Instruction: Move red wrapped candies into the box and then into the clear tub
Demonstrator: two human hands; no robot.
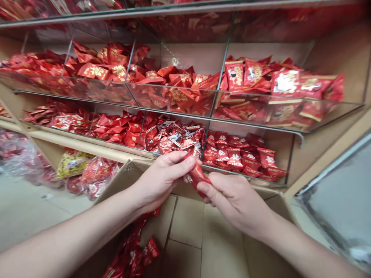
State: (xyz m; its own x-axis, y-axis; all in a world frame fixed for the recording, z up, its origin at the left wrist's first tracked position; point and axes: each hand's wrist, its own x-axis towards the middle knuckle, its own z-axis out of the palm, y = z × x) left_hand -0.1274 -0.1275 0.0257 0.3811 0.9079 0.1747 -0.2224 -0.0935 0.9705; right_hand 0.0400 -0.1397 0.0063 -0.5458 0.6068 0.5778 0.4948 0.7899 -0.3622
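A red wrapped candy (198, 177) with white lettering is stretched between my two hands, above an open cardboard box. My left hand (162, 173) pinches its upper left end between thumb and fingers. Its lower right end is gripped by my right hand (232, 200), thumb on top. Inside the box (185, 224), more red wrapped candies (139, 251) lie at the lower left, partly hidden by my left forearm. Just behind my hands, a lower shelf bin holds similar red candies (240, 154) with white print.
Clear dividers and a front panel (174, 94) split the upper shelf into bins of red packets (185, 83). Black, white and red candies (176, 135) fill a lower bin. Yellow and red plastic bags (74, 164) sit on the floor at left. A wooden side panel (344, 65) stands right.
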